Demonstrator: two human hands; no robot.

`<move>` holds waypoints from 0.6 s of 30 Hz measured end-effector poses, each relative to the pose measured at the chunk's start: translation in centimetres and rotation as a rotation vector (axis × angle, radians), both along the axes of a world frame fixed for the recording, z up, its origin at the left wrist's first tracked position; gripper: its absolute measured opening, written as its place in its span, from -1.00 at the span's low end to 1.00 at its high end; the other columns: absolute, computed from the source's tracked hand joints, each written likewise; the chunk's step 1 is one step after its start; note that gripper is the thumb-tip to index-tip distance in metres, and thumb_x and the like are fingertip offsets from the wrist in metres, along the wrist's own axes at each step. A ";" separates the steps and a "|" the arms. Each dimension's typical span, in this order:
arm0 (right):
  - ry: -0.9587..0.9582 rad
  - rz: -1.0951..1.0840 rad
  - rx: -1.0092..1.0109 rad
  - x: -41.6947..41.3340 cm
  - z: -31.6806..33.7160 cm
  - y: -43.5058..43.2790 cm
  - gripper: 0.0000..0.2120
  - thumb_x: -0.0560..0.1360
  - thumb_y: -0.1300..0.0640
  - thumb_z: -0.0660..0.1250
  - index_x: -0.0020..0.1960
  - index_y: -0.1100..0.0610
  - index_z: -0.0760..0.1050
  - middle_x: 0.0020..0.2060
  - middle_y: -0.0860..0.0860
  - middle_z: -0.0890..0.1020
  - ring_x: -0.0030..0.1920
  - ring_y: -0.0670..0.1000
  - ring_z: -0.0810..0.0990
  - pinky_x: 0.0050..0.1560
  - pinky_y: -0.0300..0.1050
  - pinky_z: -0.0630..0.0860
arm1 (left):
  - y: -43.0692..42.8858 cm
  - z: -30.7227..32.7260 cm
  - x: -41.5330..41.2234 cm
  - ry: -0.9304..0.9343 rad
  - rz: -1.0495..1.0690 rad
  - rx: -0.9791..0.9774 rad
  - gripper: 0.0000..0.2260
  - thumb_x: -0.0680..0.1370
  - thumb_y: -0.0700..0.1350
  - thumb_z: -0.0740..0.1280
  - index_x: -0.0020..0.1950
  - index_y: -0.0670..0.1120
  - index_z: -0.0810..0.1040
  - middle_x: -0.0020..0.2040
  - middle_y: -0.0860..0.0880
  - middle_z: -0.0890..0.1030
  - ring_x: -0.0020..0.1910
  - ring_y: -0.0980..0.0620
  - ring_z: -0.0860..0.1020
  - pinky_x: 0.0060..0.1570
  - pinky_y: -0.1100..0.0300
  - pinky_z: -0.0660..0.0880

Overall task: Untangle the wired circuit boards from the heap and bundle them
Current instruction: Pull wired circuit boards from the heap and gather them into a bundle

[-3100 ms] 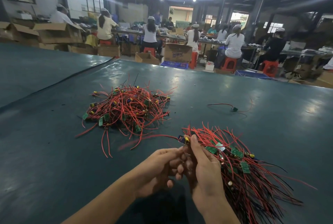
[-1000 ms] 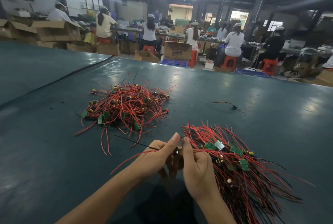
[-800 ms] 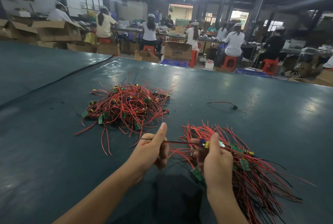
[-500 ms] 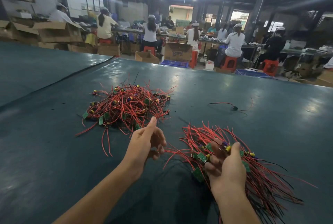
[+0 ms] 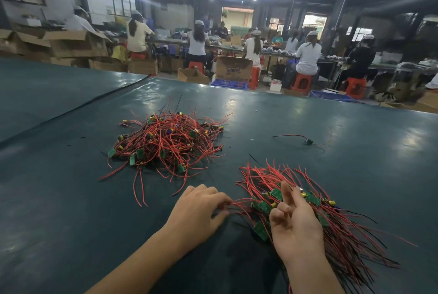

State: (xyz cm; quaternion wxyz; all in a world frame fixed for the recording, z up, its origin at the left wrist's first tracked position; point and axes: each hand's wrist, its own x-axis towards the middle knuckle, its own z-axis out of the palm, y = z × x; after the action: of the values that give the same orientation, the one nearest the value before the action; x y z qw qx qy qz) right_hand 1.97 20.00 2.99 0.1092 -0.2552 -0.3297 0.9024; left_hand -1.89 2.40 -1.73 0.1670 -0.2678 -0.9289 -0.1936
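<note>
Fingertips (image 5: 221, 199) of the left hand (image 5: 198, 213) curl down, pinching red wire ends (image 5: 240, 201) at the left fringe of the bundle (image 5: 343, 234), which lies by the table's (image 5: 71, 199) near edge, right of centre. Right hand (image 5: 297, 227) rests on that bundle, two fingers straight, the rest curled; whether they grip anything, can't tell. Tangled heap (image 5: 170, 142) sits mid-table, apart from the bundle; one stray board (image 5: 308, 142) lies farther right.

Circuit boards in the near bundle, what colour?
The circuit boards in the near bundle are green; head view shows them best.
</note>
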 end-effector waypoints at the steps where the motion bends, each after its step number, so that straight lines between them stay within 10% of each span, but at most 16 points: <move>1: -0.013 0.007 0.010 0.0 0.0 0.0 -0.84 0.63 0.06 0.24 0.05 0.15 0.51 -0.22 -0.05 0.64 -0.61 -0.17 0.31 -0.63 -0.35 0.26 | 0.0 0.1 0.1 0.012 0.002 0.014 -0.76 0.59 0.07 0.21 0.24 0.17 0.52 0.08 0.18 0.58 0.08 0.12 0.46 0.10 0.24 0.28; 11: -0.023 0.015 0.066 -0.2 -0.1 -0.6 -0.79 0.58 -0.07 0.29 -0.07 0.08 0.50 -0.41 -0.07 0.55 -0.61 -0.16 0.31 -0.65 -0.34 0.24 | 0.6 1.0 0.8 0.298 -0.063 0.006 -0.83 0.37 -0.14 0.51 -0.07 0.04 0.68 0.09 0.05 0.62 0.05 0.01 0.58 0.08 0.09 0.45; 18: -0.027 0.063 0.024 -0.2 -0.3 -0.8 -0.77 0.65 0.06 0.17 0.17 0.19 0.46 -0.27 -0.02 0.60 -0.63 -0.17 0.30 -0.66 -0.35 0.23 | 1.4 -0.6 1.2 0.200 -0.280 -0.189 -0.67 0.47 -0.07 0.36 0.23 0.09 0.58 0.19 0.17 0.60 0.11 0.13 0.57 0.09 0.22 0.48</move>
State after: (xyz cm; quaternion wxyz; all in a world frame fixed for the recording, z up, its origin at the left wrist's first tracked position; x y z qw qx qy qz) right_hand 1.76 19.17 2.67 0.0795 -0.2555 -0.3498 0.8978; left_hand -0.70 3.78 -2.30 0.2037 -0.4270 -0.8754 -0.0993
